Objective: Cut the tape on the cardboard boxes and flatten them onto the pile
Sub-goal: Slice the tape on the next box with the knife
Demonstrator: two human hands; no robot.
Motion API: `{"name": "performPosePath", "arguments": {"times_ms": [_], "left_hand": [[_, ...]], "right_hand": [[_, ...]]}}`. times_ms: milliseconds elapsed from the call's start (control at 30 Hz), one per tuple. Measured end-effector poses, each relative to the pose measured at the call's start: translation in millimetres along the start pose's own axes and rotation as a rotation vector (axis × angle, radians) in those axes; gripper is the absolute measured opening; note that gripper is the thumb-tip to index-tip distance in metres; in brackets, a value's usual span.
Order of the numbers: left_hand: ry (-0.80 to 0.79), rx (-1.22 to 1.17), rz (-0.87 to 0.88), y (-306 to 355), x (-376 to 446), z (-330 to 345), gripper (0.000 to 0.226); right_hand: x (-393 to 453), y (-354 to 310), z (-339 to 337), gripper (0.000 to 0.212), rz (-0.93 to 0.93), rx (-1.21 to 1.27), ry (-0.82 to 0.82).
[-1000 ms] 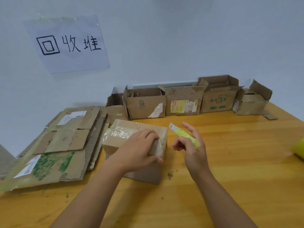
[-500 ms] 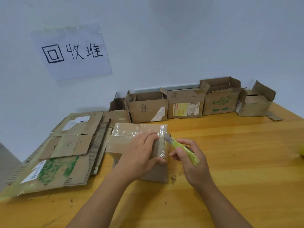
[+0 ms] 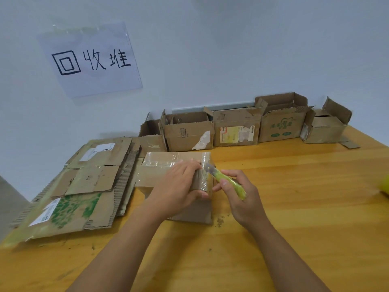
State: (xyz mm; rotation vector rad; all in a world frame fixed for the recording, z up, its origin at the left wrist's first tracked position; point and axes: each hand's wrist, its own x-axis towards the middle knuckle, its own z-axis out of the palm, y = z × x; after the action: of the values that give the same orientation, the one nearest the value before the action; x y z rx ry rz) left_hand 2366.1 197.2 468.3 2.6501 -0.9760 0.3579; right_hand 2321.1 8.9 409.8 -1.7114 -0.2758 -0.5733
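1. Judging by the counter (image 3: 294, 207), we are partway through: a pile (image 3: 80, 186) of flattened cardboard lies at the left, while five open boxes (image 3: 237, 131) stand in a row by the wall, not yet flattened.
2. We work on the box (image 3: 174, 163) that sits just right of the pile, in front of the row.
3. Our left hand (image 3: 179, 192) grips the box's right end, fingers curled over the top and thumb on the near face.
4. Our right hand (image 3: 242, 194) holds the knife (image 3: 227, 182), fingers wrapped round its yellow-green handle; the blade tip (image 3: 208, 166) touches the top right edge of the box, where tape runs.
5. We judge the cut is only starting; whether the tape is slit we cannot tell.
6. Left to do: cut this tape, flatten the box onto the pile, then the row.
7. The box is brown, worn, with clear shiny tape (image 3: 168, 159) wrinkled across its top and down the right end. Cardboard crumbs (image 3: 220, 221) lie beside it.
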Motion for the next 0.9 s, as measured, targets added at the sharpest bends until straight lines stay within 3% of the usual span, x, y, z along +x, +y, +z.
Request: {"name": "performPosePath", "arguments": {"times_ms": [333, 633, 900], "left_hand": [[-0.069, 0.009, -0.002, -1, 4, 14, 0.067], [-0.124, -0.048, -0.026, -7, 13, 22, 0.067], [-0.032, -0.072, -0.030, -17, 11, 48, 0.071]], "right_hand": [[-3, 5, 3, 0.010, 0.042, 0.007, 0.024], [-1, 9, 1, 0.005, 0.235, 0.144, 0.024], [-7, 20, 3, 0.010, 0.204, 0.070, -0.024]]}}
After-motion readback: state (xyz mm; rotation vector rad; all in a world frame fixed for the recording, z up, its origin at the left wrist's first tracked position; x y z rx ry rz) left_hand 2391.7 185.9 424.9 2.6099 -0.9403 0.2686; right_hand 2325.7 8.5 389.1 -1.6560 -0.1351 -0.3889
